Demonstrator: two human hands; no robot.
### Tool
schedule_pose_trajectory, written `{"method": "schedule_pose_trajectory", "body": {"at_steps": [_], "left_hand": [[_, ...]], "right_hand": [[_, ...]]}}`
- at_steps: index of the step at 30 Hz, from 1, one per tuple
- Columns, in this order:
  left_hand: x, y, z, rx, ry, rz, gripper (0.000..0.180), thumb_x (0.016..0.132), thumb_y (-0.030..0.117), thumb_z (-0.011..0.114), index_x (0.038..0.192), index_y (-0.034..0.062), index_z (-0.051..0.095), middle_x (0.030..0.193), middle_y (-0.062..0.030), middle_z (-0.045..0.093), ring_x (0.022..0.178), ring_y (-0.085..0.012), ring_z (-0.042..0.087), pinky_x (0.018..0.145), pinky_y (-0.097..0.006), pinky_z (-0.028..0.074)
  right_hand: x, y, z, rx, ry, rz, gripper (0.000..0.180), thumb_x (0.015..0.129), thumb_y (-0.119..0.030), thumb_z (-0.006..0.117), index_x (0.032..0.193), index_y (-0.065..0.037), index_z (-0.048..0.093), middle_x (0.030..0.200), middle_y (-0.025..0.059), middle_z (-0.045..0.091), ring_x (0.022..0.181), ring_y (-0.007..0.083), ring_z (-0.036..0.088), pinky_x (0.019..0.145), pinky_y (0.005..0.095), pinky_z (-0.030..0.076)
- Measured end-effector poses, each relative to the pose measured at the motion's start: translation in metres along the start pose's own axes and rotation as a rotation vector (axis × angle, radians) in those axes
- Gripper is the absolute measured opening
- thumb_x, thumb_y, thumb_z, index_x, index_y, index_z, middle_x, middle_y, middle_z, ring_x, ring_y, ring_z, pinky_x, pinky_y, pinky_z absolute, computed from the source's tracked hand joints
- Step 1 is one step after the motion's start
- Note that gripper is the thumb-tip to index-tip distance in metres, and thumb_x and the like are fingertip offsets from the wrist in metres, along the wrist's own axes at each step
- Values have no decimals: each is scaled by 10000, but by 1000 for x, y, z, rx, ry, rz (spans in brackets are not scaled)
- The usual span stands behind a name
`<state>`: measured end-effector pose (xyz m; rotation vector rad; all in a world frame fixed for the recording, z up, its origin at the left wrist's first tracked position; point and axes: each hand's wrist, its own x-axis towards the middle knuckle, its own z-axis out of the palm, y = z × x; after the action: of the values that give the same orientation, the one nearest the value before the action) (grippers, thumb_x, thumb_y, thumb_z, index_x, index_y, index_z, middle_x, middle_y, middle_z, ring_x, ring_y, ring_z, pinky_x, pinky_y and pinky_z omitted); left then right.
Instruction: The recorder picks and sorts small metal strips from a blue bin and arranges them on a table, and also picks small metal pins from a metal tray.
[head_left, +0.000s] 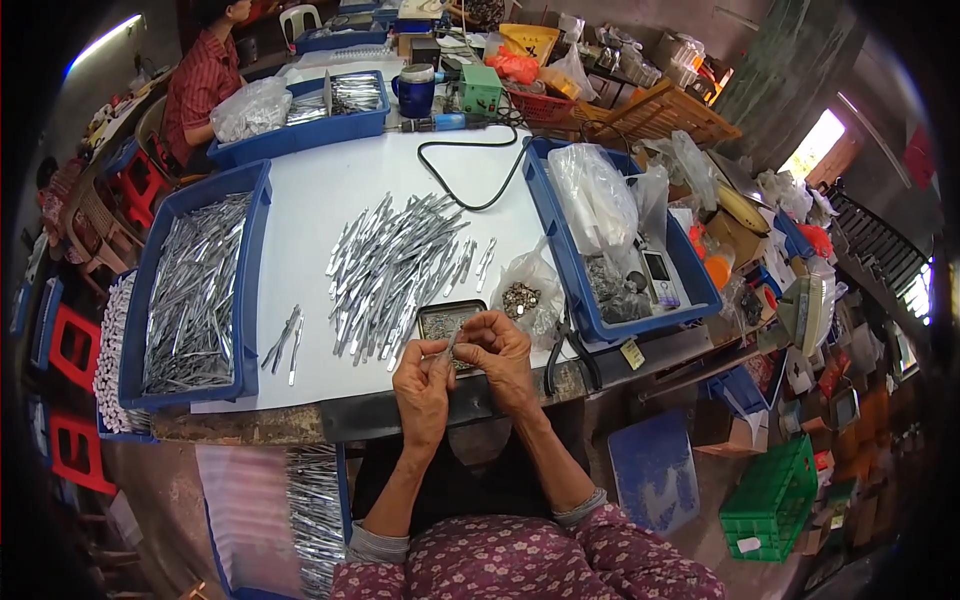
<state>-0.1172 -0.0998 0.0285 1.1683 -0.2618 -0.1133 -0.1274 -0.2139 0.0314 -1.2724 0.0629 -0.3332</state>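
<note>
My left hand and my right hand meet at the table's front edge, fingers of both pinched together. A thin silvery metal strip shows at the left fingertips. Whatever the right fingers pinch is too small to make out. Just beyond them lies a shallow rectangular tin with tiny parts, partly hidden by the hands. A large pile of flat metal strips spreads over the white sheet. On the right, an opened clear plastic bag holds small metal pieces, with black-handled pliers nearby.
Metal strips fill a blue tray at left. Another blue tray at right holds plastic bags and a handheld device. Farther back are a blue mug, a power tool and its black cable. A person sits at far left.
</note>
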Motion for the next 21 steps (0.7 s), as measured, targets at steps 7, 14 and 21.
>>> {"method": "schedule_pose_trajectory", "body": {"at_steps": [7, 14, 21], "left_hand": [[-1, 2, 4, -57, 52, -20, 99, 872, 86, 507, 945, 20, 496, 568, 6, 453, 434, -15, 321, 384, -161, 213], [3, 12, -12, -387, -125, -350, 98, 852, 40, 494, 946, 16, 489, 572, -27, 463, 397, -6, 266, 346, -155, 182], [-3, 2, -3, 26, 2, -47, 60, 866, 18, 445, 905, 2, 487, 568, 14, 435, 475, -19, 351, 415, -181, 251]], "right_hand": [[-6, 2, 12, -118, 109, -97, 256, 770, 0, 622, 989, -2, 490, 822, 37, 586, 784, 91, 565, 699, 209, 467], [1, 2, -16, 75, -92, 47, 310, 736, 13, 650, 994, 5, 477, 777, 48, 603, 725, 92, 572, 664, 208, 471], [-1, -2, -3, -38, -7, 52, 315, 744, 17, 633, 1012, 29, 468, 765, 39, 602, 718, 76, 570, 650, 192, 466]]}}
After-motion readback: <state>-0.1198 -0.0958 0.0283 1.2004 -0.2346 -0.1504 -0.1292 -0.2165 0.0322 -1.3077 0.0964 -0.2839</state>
